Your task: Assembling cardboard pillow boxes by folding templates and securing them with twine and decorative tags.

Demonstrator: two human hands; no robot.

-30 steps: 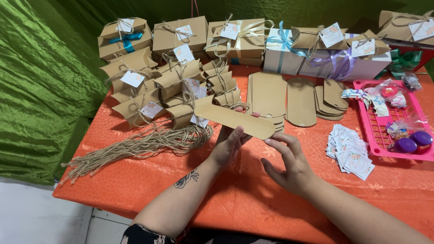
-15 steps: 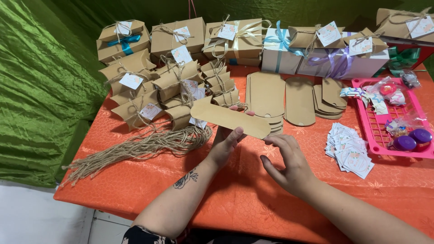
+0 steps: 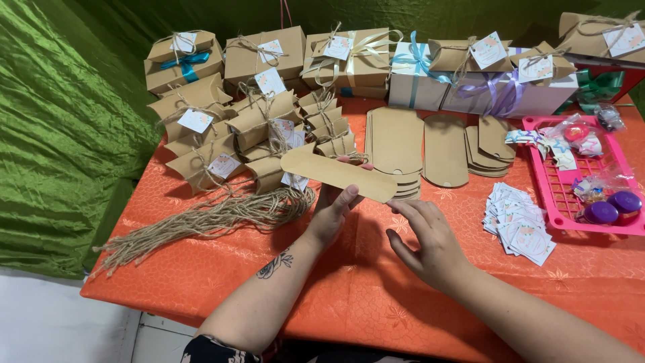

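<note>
Orange tablecloth [image 3: 201,269] crowded with wrapped kraft boxes: flat box blank [image 3: 338,173] being lifted.
Left hand [image 3: 334,214] is pinching it slightly higher than before, mid-table; right hand [image 3: 430,238] is hovering empty, fingers spread, just right.

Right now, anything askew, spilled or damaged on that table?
Nothing damaged or spilled. The twine bundle fans loosely, its frayed ends at the table's left edge. The paper tags lie in a slipped, uneven pile beside the pink tray. The left hand holds a flat kraft box blank; the right hand hovers open.
</note>
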